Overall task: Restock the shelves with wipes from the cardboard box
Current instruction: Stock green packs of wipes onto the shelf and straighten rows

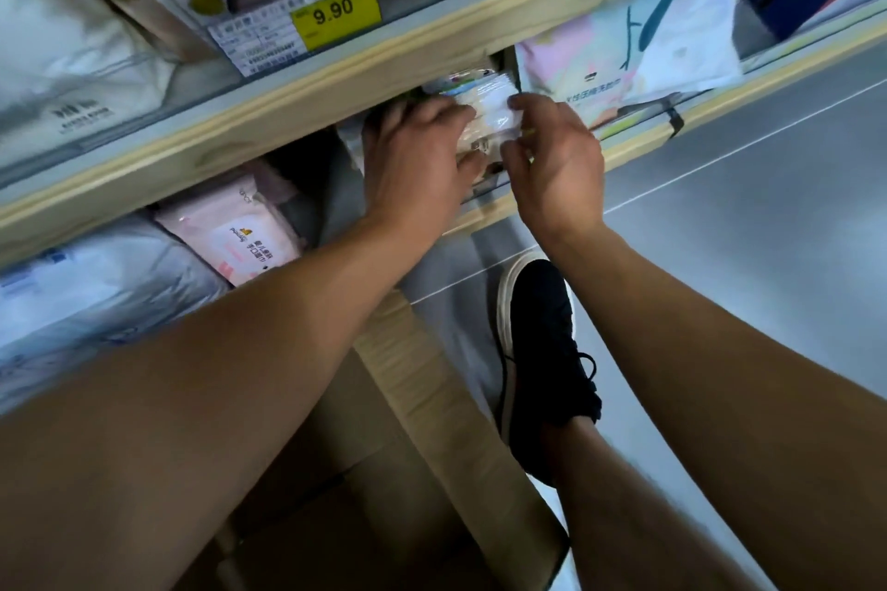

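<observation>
A small stack of clear-wrapped wipes packs [485, 110] sits at the front of the lower wooden shelf [633, 144], under the upper shelf board. My left hand [413, 163] grips the stack from the left, fingers over its top and thumb at its front. My right hand [552, 158] pinches its right side between fingers and thumb. The open cardboard box [432, 398] stands on the floor below my forearms; its inside is dark and mostly hidden by my left arm.
The upper shelf board [297, 105] carries yellow price tags [336, 14] and white tissue packs. Pink wipes packs [240, 235] and bluish-white packs lie at lower left. Pastel bags [638, 48] stand right of the stack. My black shoe [542, 360] rests on the grey floor.
</observation>
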{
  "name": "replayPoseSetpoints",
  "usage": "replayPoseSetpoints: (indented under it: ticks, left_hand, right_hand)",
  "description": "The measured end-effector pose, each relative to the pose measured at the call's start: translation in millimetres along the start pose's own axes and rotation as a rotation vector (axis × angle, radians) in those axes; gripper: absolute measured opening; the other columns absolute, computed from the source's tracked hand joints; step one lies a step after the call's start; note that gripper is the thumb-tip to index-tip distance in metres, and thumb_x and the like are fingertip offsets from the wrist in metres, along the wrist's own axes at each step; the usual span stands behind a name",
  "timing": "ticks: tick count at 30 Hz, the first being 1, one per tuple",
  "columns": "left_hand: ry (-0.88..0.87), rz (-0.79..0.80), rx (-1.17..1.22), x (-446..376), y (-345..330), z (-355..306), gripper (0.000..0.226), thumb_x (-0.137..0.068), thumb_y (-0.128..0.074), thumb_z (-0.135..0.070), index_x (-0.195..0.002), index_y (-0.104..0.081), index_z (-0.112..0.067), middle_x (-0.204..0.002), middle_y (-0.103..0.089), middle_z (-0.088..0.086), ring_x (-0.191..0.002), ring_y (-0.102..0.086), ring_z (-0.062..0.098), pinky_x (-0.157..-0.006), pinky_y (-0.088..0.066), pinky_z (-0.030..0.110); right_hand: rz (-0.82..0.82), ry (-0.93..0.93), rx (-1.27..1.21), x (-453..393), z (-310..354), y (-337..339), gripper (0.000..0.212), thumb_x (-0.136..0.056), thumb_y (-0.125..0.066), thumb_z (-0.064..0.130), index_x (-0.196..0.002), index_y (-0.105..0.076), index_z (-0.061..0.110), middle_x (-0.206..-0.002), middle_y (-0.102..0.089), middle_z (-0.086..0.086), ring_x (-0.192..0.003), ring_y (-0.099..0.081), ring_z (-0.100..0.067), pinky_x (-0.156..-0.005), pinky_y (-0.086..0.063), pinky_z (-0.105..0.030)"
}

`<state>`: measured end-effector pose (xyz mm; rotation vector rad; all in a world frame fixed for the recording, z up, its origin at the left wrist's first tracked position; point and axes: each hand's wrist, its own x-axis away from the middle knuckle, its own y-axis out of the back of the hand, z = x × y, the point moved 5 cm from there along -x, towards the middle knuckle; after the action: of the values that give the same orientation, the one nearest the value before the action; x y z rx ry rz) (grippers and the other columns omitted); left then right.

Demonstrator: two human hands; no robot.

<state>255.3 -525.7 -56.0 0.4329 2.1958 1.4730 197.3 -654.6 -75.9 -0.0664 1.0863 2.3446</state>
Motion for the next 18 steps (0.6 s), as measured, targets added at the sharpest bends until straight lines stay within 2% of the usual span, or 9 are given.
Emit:
replayPoseSetpoints:
  ticks: [4, 7, 10, 13, 15, 18]
  left_hand:
    - [0.028, -0.041, 0.000, -14, 2, 5, 0.021, -0.079, -0.065, -0.033, -0.097, -0.062, -0.022, -0.106, -0.065, 0.001, -0.099, -0.059, 0.030, -0.086, -0.045, 0.044]
    - [0.025, -0.014, -0.008, -20, -4, 0, 0.021, -0.080, -0.065, -0.031, -0.097, -0.059, -0.020, -0.106, -0.064, 0.002, -0.098, -0.058, 0.030, -0.084, -0.046, 0.044]
    - [0.010, -0.036, -0.026, -20, -9, 2, 0.022, -0.079, -0.064, -0.031, -0.097, -0.059, -0.021, -0.106, -0.064, 0.002, -0.099, -0.058, 0.032, -0.086, -0.044, 0.045]
    - [-0.011, -0.066, -0.033, -17, -6, 4, 0.035, -0.078, -0.063, -0.034, -0.111, -0.060, -0.022, -0.115, -0.064, 0.002, -0.107, -0.057, 0.031, -0.091, -0.043, 0.046]
    - [-0.027, -0.055, -0.064, -15, -3, 3, 0.046, -0.080, -0.059, -0.038, -0.123, -0.057, -0.023, -0.125, -0.060, 0.001, -0.114, -0.053, 0.031, -0.096, -0.041, 0.047]
    - [-0.020, 0.067, -0.130, -11, -9, 3, 0.050, -0.085, -0.055, -0.041, -0.134, -0.050, -0.031, -0.143, -0.045, -0.004, -0.130, -0.037, 0.031, -0.106, -0.030, 0.053]
  right_hand:
    - [-0.003, -0.005, -0.054, 5, -2, 0, 0.050, -0.081, -0.059, 0.009, -0.131, -0.054, 0.016, -0.118, -0.060, -0.005, -0.095, -0.062, -0.024, -0.081, -0.050, -0.034]
    - [0.057, 0.002, -0.043, 17, -12, -2, 0.048, -0.083, -0.061, 0.013, -0.131, -0.053, 0.018, -0.121, -0.058, -0.003, -0.099, -0.062, -0.023, -0.082, -0.052, -0.041]
    - [0.096, -0.005, -0.020, 23, -18, -2, 0.051, -0.083, -0.062, 0.019, -0.133, -0.052, 0.021, -0.127, -0.056, -0.001, -0.102, -0.062, -0.023, -0.082, -0.052, -0.041]
    - [0.034, 0.060, -0.009, 21, -12, 2, 0.053, -0.082, -0.063, 0.015, -0.134, -0.052, 0.014, -0.134, -0.051, -0.004, -0.112, -0.056, -0.025, -0.089, -0.049, -0.036]
    - [0.011, 0.127, 0.054, 18, -4, 1, 0.056, -0.079, -0.063, 0.008, -0.134, -0.053, 0.013, -0.137, -0.050, -0.007, -0.113, -0.053, -0.031, -0.092, -0.048, -0.039]
    - [0.124, 0.123, 0.159, 13, 4, -5, 0.070, -0.075, -0.056, 0.001, -0.142, -0.043, 0.016, -0.146, -0.040, -0.006, -0.111, -0.051, -0.036, -0.090, -0.048, -0.043]
